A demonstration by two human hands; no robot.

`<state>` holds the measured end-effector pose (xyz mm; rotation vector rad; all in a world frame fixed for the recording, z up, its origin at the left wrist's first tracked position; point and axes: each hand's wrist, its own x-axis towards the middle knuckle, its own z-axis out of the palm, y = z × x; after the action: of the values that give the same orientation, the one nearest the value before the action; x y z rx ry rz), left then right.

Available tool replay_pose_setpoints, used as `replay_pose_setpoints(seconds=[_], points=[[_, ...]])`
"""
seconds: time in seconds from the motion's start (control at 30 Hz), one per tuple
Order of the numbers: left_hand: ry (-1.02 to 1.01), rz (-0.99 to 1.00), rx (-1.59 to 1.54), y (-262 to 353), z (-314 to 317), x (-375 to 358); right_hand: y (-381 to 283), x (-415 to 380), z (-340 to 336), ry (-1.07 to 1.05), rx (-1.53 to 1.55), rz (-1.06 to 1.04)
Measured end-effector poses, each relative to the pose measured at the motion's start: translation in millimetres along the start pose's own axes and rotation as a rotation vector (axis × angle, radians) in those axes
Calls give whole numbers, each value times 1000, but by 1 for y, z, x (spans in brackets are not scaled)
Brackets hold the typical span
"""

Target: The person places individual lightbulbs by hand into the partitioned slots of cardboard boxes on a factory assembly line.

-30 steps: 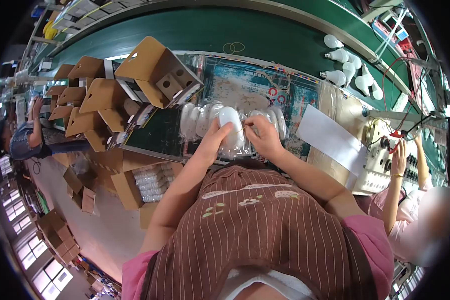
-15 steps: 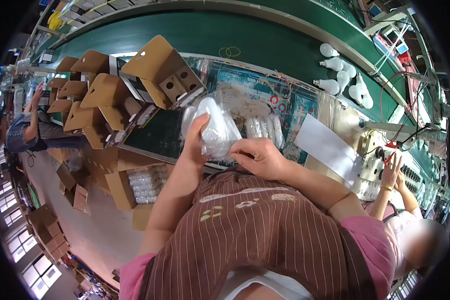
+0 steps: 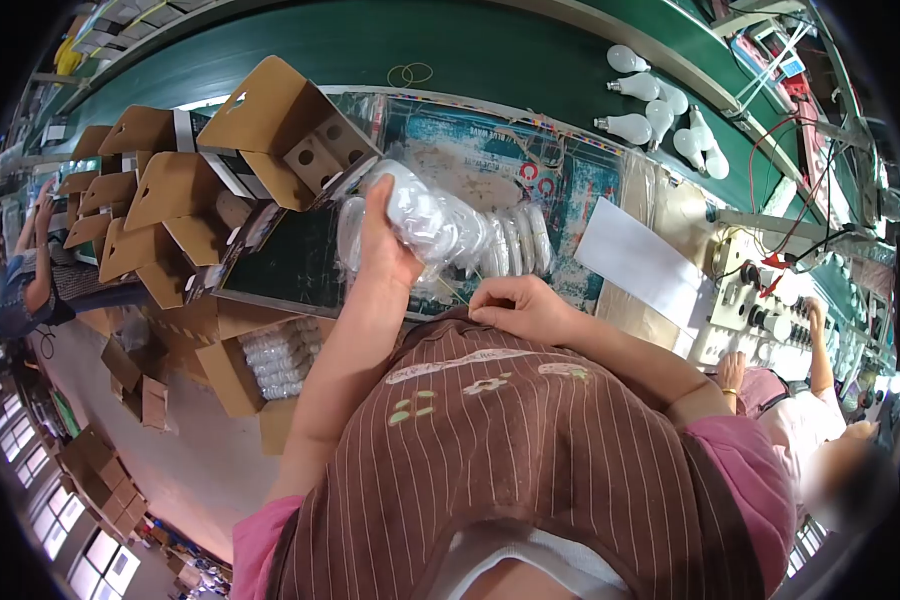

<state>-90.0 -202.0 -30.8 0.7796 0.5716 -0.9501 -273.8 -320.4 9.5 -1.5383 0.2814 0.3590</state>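
Note:
My left hand (image 3: 388,240) is wrapped round a clear-wrapped white bulb bundle (image 3: 425,215), held over the worktable just right of an open carton. My right hand (image 3: 525,308) is closed near my apron, at the table's front edge. A thin yellowish strand (image 3: 457,290) runs towards its fingertips; what the fingers pinch is too small to make out. Behind that hand lies a row of clear-wrapped packs (image 3: 517,240) on the worn tabletop (image 3: 450,150). More clear wrapping shows to the left of my left wrist.
Open brown cartons (image 3: 255,110) stand at the left. A box of wrapped packs (image 3: 232,380) is below them. Loose white bulbs (image 3: 660,115) lie on the green belt (image 3: 530,60). A white sheet (image 3: 638,262) lies to the right, near a co-worker (image 3: 800,430); another person (image 3: 30,280) is at far left.
The bundle in my left hand has tilted over to the right, towards the row of packs. My right hand has come apart from it. The co-worker's hands at the right have moved apart.

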Motion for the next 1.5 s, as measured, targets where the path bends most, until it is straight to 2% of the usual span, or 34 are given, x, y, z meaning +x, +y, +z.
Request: replay_pose_setpoints(seconds=[0.07,0.17,0.2,0.23,0.27,0.3,0.33,0.37,0.47,0.57,0.6,0.7,0.77,0.8,0.9,0.93,0.97,1.0,1.07,1.1,1.17,1.27,1.3,1.4,1.43,1.5], points=[[17,65,-26,3,3,4,12,-4,-11,-8,13,51],[-17,141,325,11,-10,7,8,-17,-32,-41,-82,167],[-39,179,442,16,-9,11,5,-12,-44,89,-176,130],[-41,264,740,12,0,5,1,-3,-57,220,-266,93],[-9,266,995,11,7,-2,-7,13,-74,360,-274,48],[22,271,1253,11,16,-8,-20,35,-94,503,-280,-3],[54,272,1512,11,22,-10,-34,57,-110,577,-346,-165],[63,289,1645,3,14,-1,-36,81,-128,577,-450,-289],[135,459,2137,-20,24,-15,-55,121,-153,767,-1018,-646],[213,548,2255,-37,-1,1,-49,112,-154,630,-828,-541],[222,576,2288,-40,-6,4,-36,108,-148,588,-854,-470],[225,661,2240,-40,-8,10,12,83,-118,340,-935,-289],[196,666,2244,-37,-4,8,36,63,-88,145,-1230,-167],[179,672,2249,-36,-2,6,36,50,-74,209,-1248,-210],[6,920,2188,-32,1,-8,54,39,-61,368,-1195,-356],[-88,1013,2069,-32,2,-11,65,40,-63,414,-1158,-406],[-187,1097,1948,-32,1,-15,76,42,-67,491,-1123,-411],[-290,1168,1821,-33,3,-21,77,44,-67,514,-932,-298],[-343,1041,1639,-35,11,-28,78,36,-77,577,-560,-56],[-359,956,1526,-37,11,-23,84,36,-79,670,-478,-108],[-364,724,1267,-42,14,-8,69,28,-82,718,-331,-145],[-425,158,945,-40,19,10,41,25,-74,798,-125,-198],[-598,-34,797,-34,30,6,31,23,-67,824,-59,-206],[-636,-429,454,-38,32,-9,-14,25,-39,899,140,-383],[-661,-272,496,-47,40,-22,-11,30,-39,957,111,-354],[-655,-207,474,-46,47,-33,-10,32,-40,980,26,-380]])
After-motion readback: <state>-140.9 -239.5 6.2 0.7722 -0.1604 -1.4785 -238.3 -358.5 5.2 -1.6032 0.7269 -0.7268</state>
